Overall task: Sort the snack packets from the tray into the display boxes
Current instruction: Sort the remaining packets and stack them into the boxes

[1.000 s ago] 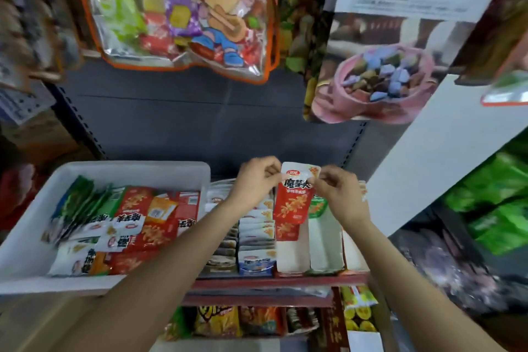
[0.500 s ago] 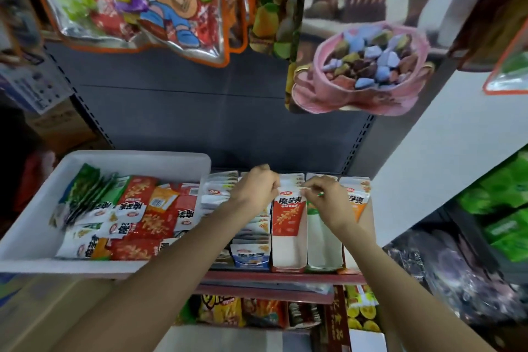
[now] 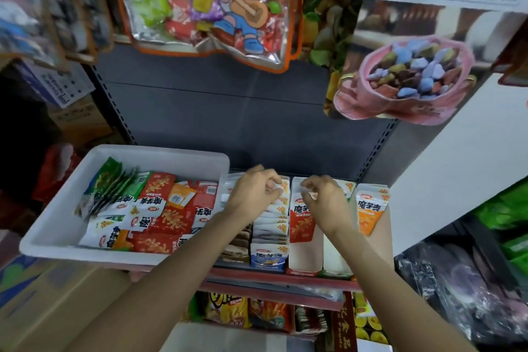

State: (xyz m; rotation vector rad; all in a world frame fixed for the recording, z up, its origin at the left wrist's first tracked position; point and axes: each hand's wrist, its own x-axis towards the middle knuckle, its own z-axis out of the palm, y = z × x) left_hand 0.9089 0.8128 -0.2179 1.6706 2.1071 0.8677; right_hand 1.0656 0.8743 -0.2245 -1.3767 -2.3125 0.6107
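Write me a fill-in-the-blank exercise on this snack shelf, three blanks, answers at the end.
1. The loose packets lie in a ___ tray left of the display boxes.
2. The packet standing in the box under the right hand is white and ___.
3. The packet in the rightmost box has an ___ lower half.

Answers: white; red; orange

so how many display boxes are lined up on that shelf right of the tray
4 that I can tell: a blurred one under the left hand, the blue-packet box, the red-packet box, and the orange-packet box. A fifth may stand hidden under the right hand.
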